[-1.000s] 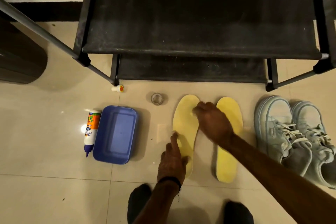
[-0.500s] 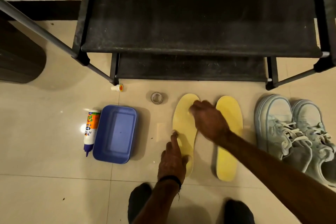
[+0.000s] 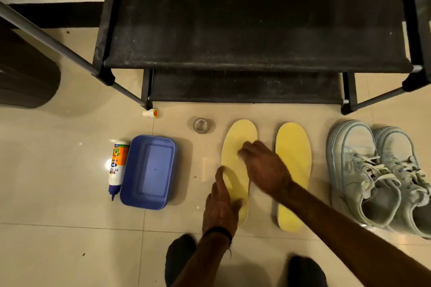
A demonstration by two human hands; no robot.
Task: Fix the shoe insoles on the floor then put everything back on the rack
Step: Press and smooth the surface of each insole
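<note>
Two yellow insoles lie on the tiled floor in front of the black shoe rack (image 3: pixel 256 63). My left hand (image 3: pixel 221 205) holds the heel half of the left insole (image 3: pixel 240 133), thumb on top and index finger along its left edge, which curls up a little. My right hand (image 3: pixel 263 168) reaches across with its fingertips pressing on the middle of that insole. The right insole (image 3: pixel 295 147) lies flat and untouched, partly crossed by my right forearm. A pair of pale blue-grey sneakers (image 3: pixel 377 175) stands to its right.
A glue bottle (image 3: pixel 116 165) lies beside a blue plastic tray (image 3: pixel 149 170) on the left. Its cap (image 3: pixel 151 113) sits by the rack leg, and a roll of clear tape (image 3: pixel 201 125) lies near the insole toes. A dark bin (image 3: pixel 25 77) stands far left. My feet show at the bottom.
My right hand has slid from the toe end of the left insole down and left toward its middle. The insole's left edge by my left index finger has lifted slightly.
</note>
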